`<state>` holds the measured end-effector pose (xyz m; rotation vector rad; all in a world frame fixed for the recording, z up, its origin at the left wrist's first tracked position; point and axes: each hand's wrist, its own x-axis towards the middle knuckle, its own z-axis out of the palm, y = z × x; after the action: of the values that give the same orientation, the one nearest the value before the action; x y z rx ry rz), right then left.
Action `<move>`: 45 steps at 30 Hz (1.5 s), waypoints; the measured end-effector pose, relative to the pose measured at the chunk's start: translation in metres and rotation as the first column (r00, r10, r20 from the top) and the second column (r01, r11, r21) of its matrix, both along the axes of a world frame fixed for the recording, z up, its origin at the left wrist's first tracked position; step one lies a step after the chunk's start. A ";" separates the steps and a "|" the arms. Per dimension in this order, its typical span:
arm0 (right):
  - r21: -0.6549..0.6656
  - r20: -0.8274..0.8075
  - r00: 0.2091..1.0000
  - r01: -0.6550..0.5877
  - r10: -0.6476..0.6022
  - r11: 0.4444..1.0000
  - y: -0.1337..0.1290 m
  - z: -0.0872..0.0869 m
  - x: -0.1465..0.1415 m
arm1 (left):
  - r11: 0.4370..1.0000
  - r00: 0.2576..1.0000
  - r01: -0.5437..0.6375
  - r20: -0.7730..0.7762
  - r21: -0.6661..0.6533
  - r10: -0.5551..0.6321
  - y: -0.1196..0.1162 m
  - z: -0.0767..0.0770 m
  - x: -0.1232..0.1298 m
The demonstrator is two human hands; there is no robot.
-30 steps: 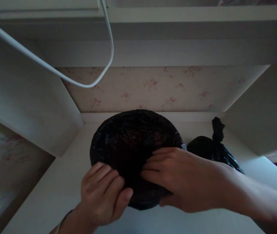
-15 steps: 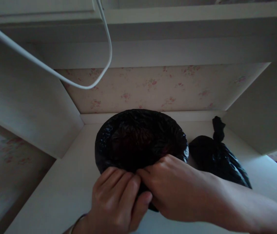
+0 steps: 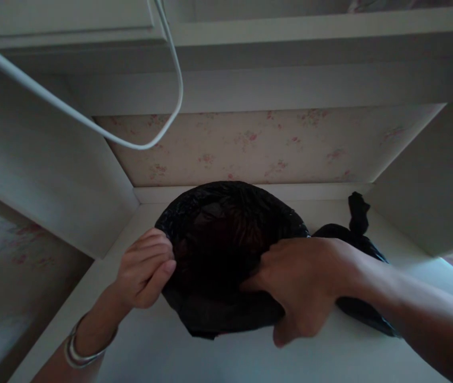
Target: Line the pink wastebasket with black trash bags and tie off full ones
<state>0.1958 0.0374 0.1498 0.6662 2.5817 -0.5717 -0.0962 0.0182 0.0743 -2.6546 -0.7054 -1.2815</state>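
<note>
A round, open container lined with a black plastic bag (image 3: 226, 314) stands on a white surface, its dark inside facing me. At its left rim, my left hand (image 3: 147, 268) is closed on the bag's edge, a silver bracelet on the wrist. My right hand (image 3: 302, 282) reaches over the right front rim, fingers curled over the black plastic and the fingertips inside, with the thumb outside. Right of the container lies a second black bag (image 3: 370, 314) with a knotted top, partly hidden behind my right forearm.
White panels (image 3: 421, 175) rise on both sides. Floral wallpaper (image 3: 250, 143) covers the back. A white cable (image 3: 139, 146) hangs in a loop at upper left, below a shelf edge (image 3: 310, 33).
My left hand has moved left and up along the rim, away from my right hand. My right hand has shifted right. The container's front rim now shows between them.
</note>
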 end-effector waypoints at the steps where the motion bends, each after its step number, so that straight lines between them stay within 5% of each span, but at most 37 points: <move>1: -0.032 0.080 0.996 -0.029 0.031 0.999 -0.001 0.002 -0.005 | 0.999 0.999 -0.038 -0.007 0.009 0.038 -0.001 0.001 -0.001; 6: -0.094 0.118 0.987 -0.102 0.113 0.990 -0.007 0.006 -0.019 | 0.987 0.986 -0.162 -0.039 -0.015 0.162 -0.040 0.009 0.030; 12: -0.116 -0.095 0.994 -0.057 0.046 0.992 -0.007 0.004 -0.004 | 0.978 0.974 -0.208 -0.098 -0.036 0.203 -0.065 0.004 0.075; 18: -0.141 0.158 0.986 -0.040 0.062 0.989 -0.002 0.004 -0.004 | 0.993 0.993 -0.116 0.009 -0.029 0.117 -0.032 -0.006 0.047; 21: -0.135 0.105 0.989 -0.094 0.109 0.986 -0.002 0.007 -0.004 | 0.998 0.999 -0.028 0.033 -0.051 0.030 -0.018 -0.005 0.030; 24: -0.037 -0.021 0.998 -0.061 0.060 0.997 -0.003 0.005 0.006 | 0.997 0.999 0.006 0.047 -0.074 -0.003 -0.008 -0.003 0.013; 29: 0.169 0.055 0.998 -0.005 -0.004 0.986 -0.008 -0.007 0.019 | 0.988 0.996 0.046 0.080 -0.144 -0.035 0.006 -0.006 -0.008; 35: 0.230 -0.294 0.954 0.017 0.053 0.973 -0.004 -0.019 0.031 | 0.978 0.986 0.100 0.153 -0.183 -0.072 0.018 -0.009 -0.018; 41: 0.184 -0.236 0.970 0.098 -0.053 0.978 0.006 -0.019 0.041 | 0.974 0.986 0.068 0.161 -0.215 -0.033 0.021 -0.008 -0.023; 45: 0.211 -0.496 0.867 0.165 -0.040 0.963 -0.010 -0.022 0.068 | 0.987 0.915 -0.086 0.380 -0.136 0.133 0.020 -0.031 -0.028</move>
<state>0.2637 0.0274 0.1278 0.8348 3.1474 -0.5049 -0.1246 0.0382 0.0428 -2.4205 -0.9911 -1.8091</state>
